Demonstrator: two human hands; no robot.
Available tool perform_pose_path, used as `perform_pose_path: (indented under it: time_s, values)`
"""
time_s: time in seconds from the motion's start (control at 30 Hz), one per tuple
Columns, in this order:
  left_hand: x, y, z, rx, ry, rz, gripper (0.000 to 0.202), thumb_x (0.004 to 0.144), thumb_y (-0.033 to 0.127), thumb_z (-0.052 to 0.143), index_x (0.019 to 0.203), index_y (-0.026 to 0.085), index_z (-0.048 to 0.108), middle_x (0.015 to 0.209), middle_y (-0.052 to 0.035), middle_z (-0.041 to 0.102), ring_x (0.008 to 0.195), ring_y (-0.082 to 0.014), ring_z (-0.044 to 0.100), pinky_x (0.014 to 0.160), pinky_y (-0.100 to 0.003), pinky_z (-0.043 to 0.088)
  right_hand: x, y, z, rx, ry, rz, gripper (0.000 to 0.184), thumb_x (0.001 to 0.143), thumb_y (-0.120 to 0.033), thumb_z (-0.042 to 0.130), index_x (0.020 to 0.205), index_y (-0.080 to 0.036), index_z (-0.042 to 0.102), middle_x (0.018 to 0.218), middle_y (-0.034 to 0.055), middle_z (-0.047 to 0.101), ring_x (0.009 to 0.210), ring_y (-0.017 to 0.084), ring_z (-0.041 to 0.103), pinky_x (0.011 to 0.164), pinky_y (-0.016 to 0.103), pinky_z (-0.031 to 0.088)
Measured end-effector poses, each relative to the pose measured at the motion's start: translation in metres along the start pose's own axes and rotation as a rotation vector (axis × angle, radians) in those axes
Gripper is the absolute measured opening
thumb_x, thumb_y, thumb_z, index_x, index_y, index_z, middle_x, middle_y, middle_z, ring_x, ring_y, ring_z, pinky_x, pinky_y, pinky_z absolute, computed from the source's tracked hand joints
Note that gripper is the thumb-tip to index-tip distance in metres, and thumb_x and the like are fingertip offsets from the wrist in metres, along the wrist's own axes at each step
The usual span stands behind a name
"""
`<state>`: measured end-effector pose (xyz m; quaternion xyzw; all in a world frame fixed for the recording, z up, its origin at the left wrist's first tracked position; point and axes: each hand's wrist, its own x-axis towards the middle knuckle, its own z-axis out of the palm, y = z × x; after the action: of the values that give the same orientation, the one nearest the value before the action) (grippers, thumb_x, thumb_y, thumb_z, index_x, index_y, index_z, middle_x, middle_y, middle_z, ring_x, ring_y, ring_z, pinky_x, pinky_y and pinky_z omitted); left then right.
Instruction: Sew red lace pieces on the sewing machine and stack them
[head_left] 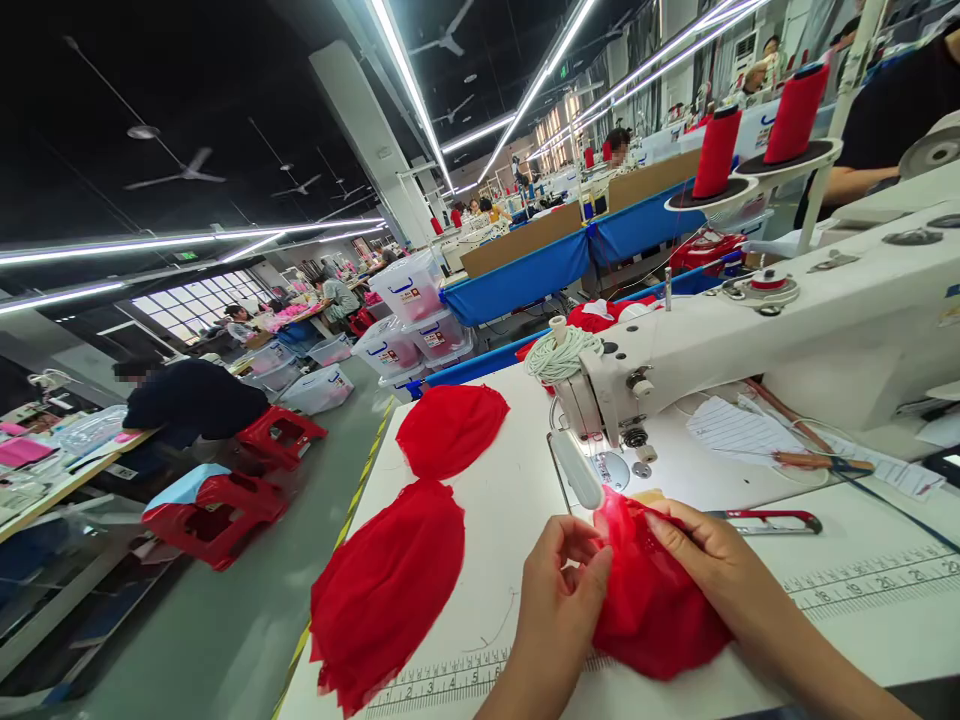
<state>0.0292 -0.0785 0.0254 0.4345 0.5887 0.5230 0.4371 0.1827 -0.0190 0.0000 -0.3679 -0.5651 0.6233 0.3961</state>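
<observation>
Both hands grip a piece of red sheer fabric (pixel 652 610) just in front of the sewing machine (pixel 675 350). My left hand (pixel 562 590) pinches its left edge between thumb and fingers. On the right side, my right hand (pixel 712 550) presses the cloth with the thumb on top; the fingers beneath are hidden. The fabric's upper edge lies close to the machine's needle area, under a lit white lamp (pixel 581 475). Two stacks of cut red fabric, a larger one (pixel 390 590) and a smaller one (pixel 451 430), lie on the white table to the left.
Right of my hands lie a red-handled cutter (pixel 776 521) and paper slips (pixel 742 432). A printed ruler (pixel 442 685) runs along the table's front. Red thread cones (pixel 718 155) stand behind the machine. Red stools (pixel 214 515) and a seated person (pixel 195 400) are across the aisle.
</observation>
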Motion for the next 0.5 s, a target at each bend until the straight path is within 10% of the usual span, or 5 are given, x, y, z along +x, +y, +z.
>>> perform_pose_path:
  time_s: [0.17,0.5]
  values:
    - [0.011,0.007,0.012,0.233,-0.019,0.075,0.023,0.075,0.041,0.070,0.081,0.020,0.065,0.082,-0.0026,0.055,0.072,-0.0160,0.050,0.062,-0.025,0.040,0.000,0.002,-0.004,-0.083,-0.017,-0.012,0.034,0.087,-0.052,0.050,0.087,-0.022,0.067,0.084,0.0023,0.069,0.079,0.021,0.063,0.071,0.030,0.051]
    - [0.038,-0.002,0.005,-0.146,-0.212,-0.066,0.039,0.068,0.050,0.074,0.064,0.016,0.056,0.074,-0.0005,0.053,0.063,-0.0103,0.045,0.058,-0.021,0.038,0.007,-0.006,-0.009,-0.040,0.016,0.019,0.032,0.082,-0.052,0.055,0.078,-0.021,0.066,0.074,0.0002,0.068,0.073,0.021,0.064,0.068,0.031,0.053]
